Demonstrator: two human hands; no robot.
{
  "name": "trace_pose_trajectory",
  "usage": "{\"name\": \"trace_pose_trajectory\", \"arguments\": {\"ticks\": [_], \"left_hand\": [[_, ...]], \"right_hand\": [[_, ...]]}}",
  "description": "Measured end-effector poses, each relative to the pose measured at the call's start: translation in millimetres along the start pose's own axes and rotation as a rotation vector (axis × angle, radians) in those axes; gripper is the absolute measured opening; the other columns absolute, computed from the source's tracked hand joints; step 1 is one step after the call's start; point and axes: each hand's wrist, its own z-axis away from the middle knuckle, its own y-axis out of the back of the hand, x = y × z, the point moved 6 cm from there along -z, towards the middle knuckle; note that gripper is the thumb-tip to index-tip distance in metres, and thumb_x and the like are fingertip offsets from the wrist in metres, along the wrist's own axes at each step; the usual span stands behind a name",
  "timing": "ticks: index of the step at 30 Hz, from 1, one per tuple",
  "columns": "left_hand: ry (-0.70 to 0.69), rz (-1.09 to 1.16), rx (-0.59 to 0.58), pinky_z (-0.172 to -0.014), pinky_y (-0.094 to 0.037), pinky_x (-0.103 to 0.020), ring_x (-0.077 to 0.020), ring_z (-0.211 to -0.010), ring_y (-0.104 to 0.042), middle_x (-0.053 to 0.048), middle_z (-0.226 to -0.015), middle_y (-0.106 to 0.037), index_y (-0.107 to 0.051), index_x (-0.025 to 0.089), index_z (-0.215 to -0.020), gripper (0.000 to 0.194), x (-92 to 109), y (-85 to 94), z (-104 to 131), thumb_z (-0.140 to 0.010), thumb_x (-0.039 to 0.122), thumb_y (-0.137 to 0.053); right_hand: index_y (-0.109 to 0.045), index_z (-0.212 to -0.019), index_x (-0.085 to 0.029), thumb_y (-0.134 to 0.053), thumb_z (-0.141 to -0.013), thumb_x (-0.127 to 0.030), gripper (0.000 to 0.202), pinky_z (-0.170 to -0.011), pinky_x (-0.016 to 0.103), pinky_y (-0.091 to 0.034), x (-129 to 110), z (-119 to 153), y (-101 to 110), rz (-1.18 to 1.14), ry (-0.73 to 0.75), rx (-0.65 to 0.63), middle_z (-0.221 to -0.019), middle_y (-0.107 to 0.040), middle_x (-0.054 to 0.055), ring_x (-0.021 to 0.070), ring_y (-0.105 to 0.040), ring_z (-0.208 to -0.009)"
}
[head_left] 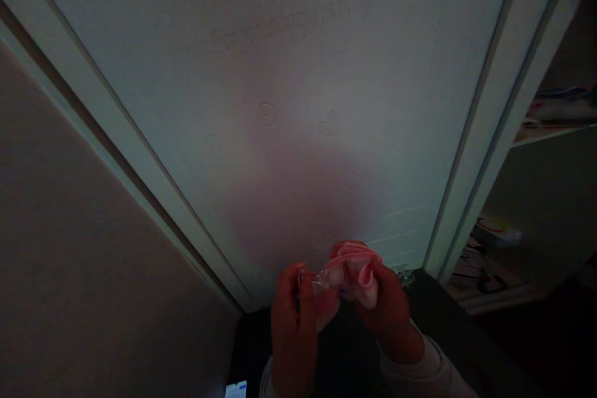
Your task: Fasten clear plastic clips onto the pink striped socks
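A small clear object (330, 276), which looks like glass or plastic, lies between my two hands. My left hand (295, 326) is closed around its left end, with thumb and fingers pinching it. My right hand (389, 305) is wrapped around a bunched pink cloth (357, 256), which covers the right end of the clear object. Dim light hides the object's exact shape and kind. Both hands are above a dark surface (345, 354).
A pale panel (298, 74) with faint heart marks stands ahead. Shelves (550, 137) with assorted items are at the right, a brown wall (84, 230) at the left. A lit phone screen (236, 390) shows at the bottom. Something clear (403, 275) lies behind my right hand.
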Motion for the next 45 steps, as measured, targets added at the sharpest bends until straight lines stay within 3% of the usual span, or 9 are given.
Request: {"name": "trace_pose_trajectory", "arguments": {"ticks": [7,13,16,19,24,28,35,41,45], "left_hand": [[0.012,0.075,0.095,-0.065,-0.046,-0.021,-0.0132,-0.072,-0.058,-0.001,-0.084,-0.061,-0.056,0.022,-0.094,0.022,2.7,15.8,-2.6,-0.086,0.041,-0.047],[0.093,0.147,0.064,-0.062,-0.044,-0.020,-0.0114,-0.068,-0.054,0.001,-0.084,-0.059,-0.056,0.023,-0.093,0.023,-6.7,14.6,-4.0,-0.086,0.044,-0.048],[0.113,0.190,0.062,-0.060,-0.043,-0.019,-0.0102,-0.067,-0.054,0.002,-0.083,-0.058,-0.056,0.024,-0.094,0.022,-10.2,15.8,-4.4,-0.085,0.043,-0.051],[0.119,0.241,0.052,-0.061,-0.044,-0.018,-0.0096,-0.067,-0.053,0.002,-0.085,-0.057,-0.056,0.024,-0.095,0.021,-13.4,16.1,-4.7,-0.084,0.042,-0.052],[0.131,0.283,0.076,-0.059,-0.045,-0.018,-0.0092,-0.065,-0.054,0.001,-0.087,-0.058,-0.056,0.024,-0.096,0.023,-15.3,17.7,-5.7,-0.083,0.043,-0.054],[0.144,0.293,0.108,-0.058,-0.045,-0.018,-0.0097,-0.066,-0.056,0.001,-0.086,-0.060,-0.057,0.023,-0.095,0.026,-14.7,20.0,-7.9,-0.081,0.044,-0.055],[0.142,0.306,0.138,-0.061,-0.046,-0.019,-0.0117,-0.070,-0.057,-0.001,-0.087,-0.061,-0.057,0.022,-0.094,0.023,-18.7,21.6,-10.4,-0.082,0.041,-0.056],[0.137,0.326,0.116,-0.063,-0.046,-0.021,-0.0118,-0.070,-0.057,-0.002,-0.090,-0.060,-0.056,0.020,-0.097,0.024,-19.7,22.3,-9.7,-0.083,0.040,-0.055],[0.135,0.321,0.114,-0.064,-0.046,-0.021,-0.0108,-0.068,-0.056,-0.002,-0.090,-0.060,-0.056,0.020,-0.097,0.023,-19.3,23.4,-9.7,-0.084,0.039,-0.054]], "right_hand": [[-0.066,-0.090,-0.021,-0.049,-0.077,-0.047,0.034,-0.085,0.039,-0.045,7.4,-0.2,-10.6,-0.266,-0.220,-0.153,-0.104,-0.063,0.008,0.0275,-0.055,-0.101],[-0.048,-0.093,-0.025,-0.061,-0.070,-0.034,0.027,-0.053,0.023,-0.042,18.9,2.2,-18.0,-0.305,-0.473,-0.118,-0.076,-0.053,-0.003,0.0132,-0.050,-0.060],[-0.050,-0.079,-0.022,-0.055,-0.076,-0.032,0.012,-0.053,0.023,-0.039,18.7,0.5,-21.3,-0.265,-0.453,-0.161,-0.068,-0.048,-0.004,0.0124,-0.045,-0.058],[-0.051,-0.064,-0.019,-0.049,-0.078,-0.033,0.020,-0.057,0.025,-0.038,15.2,-4.4,-22.6,-0.193,-0.372,-0.201,-0.065,-0.048,-0.001,0.0140,-0.045,-0.061],[-0.058,-0.054,-0.019,-0.048,-0.067,-0.019,0.016,-0.068,0.029,-0.039,15.2,-10.9,-23.1,-0.003,-0.300,-0.281,-0.075,-0.054,0.002,0.0181,-0.052,-0.075],[-0.065,-0.058,-0.021,-0.049,-0.065,-0.016,0.018,-0.067,0.029,-0.040,19.7,-15.3,-18.4,0.199,-0.267,-0.272,-0.073,-0.056,0.002,0.0179,-0.053,-0.073],[-0.064,-0.075,-0.018,-0.057,-0.074,-0.033,0.016,-0.062,0.029,-0.043,44.7,-14.6,-17.3,0.171,-0.491,-0.325,-0.072,-0.067,0.003,0.0186,-0.060,-0.067],[-0.065,-0.074,-0.019,-0.055,-0.079,-0.028,0.015,-0.066,0.031,-0.039,51.3,-17.1,-9.5,0.534,-0.278,-0.318,-0.073,-0.064,0.003,0.0182,-0.055,-0.069],[-0.063,-0.069,-0.018,-0.056,-0.080,-0.031,0.018,-0.062,0.029,-0.039,58.4,-15.2,-11.9,0.451,-0.320,-0.358,-0.065,-0.062,0.001,0.0168,-0.054,-0.062]]}}
